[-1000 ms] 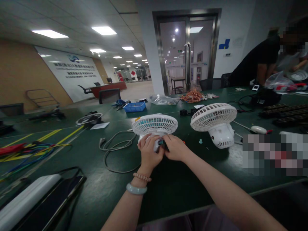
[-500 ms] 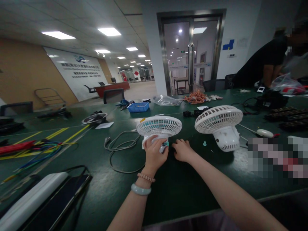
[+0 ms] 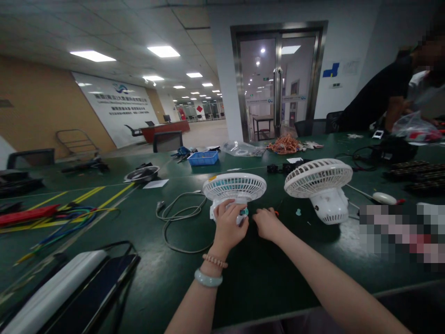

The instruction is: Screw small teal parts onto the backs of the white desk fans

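Note:
My left hand (image 3: 230, 221) is wrapped round the rear housing of a white fan (image 3: 235, 186), which lies with its grille facing away from me. Beside those fingers a small teal knob-like piece (image 3: 244, 211) shows on the housing. Just to the right, my right hand (image 3: 267, 223) is low over the table with its fingers closed. A thin bit of orange (image 3: 276, 213) sticks out behind that hand; its kind is hidden. Further right stands a second white fan (image 3: 319, 185), with a small teal cap (image 3: 298, 212) on the table before it.
A grey power cord (image 3: 167, 232) loops on the green table left of the fan. A blue basket (image 3: 203, 157), a clear plastic bag (image 3: 242, 149) and a heap of orange cords (image 3: 285, 144) lie at the back. A person in black (image 3: 377, 95) leans in at far right.
The view has shifted slightly, so everything sits a little lower and further right. A bit of orange now shows beside my right hand. My left hand keeps its hold on the fan.

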`<state>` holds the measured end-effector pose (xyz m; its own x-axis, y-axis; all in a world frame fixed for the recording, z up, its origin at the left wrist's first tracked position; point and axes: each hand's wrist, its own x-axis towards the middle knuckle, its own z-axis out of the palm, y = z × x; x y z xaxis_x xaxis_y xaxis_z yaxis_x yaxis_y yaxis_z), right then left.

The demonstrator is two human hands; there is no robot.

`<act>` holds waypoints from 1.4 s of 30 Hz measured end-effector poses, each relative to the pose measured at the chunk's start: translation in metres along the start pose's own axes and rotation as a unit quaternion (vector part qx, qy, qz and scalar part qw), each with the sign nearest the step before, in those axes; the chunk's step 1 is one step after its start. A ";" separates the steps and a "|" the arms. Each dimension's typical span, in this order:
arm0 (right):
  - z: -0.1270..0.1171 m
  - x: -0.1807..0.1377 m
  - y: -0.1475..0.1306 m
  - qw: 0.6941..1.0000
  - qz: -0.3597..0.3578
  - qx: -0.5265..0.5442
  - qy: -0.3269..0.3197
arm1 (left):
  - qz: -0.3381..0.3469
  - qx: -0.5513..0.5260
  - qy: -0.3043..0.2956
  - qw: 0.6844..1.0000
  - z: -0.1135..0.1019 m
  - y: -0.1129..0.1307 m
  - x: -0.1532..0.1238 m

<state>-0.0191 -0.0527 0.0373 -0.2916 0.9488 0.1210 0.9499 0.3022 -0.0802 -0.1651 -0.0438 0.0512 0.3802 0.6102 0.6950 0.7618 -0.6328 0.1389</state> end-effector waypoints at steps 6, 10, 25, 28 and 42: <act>0.003 0.002 0.007 1.000 0.003 0.000 -0.014 | 0.005 0.006 -0.007 1.000 0.003 -0.001 0.000; -0.003 0.000 0.013 0.999 0.012 -0.003 0.035 | 0.007 0.013 -0.029 0.999 0.004 0.000 0.001; -0.013 0.003 0.036 0.999 0.035 -0.030 -0.022 | 0.020 0.018 -0.047 0.999 0.003 0.000 0.002; -0.015 0.003 0.042 0.998 0.054 -0.027 -0.029 | 0.022 0.020 -0.052 0.998 0.001 0.001 0.002; -0.009 0.006 0.050 0.990 0.082 0.032 -0.106 | 0.024 0.021 -0.046 0.998 0.002 0.001 0.001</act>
<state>0.0279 -0.0326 0.0426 -0.1571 0.9817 -0.1080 0.9794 0.1408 -0.1445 -0.1621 -0.0426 0.0507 0.4616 0.6219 0.6326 0.7624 -0.6427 0.0756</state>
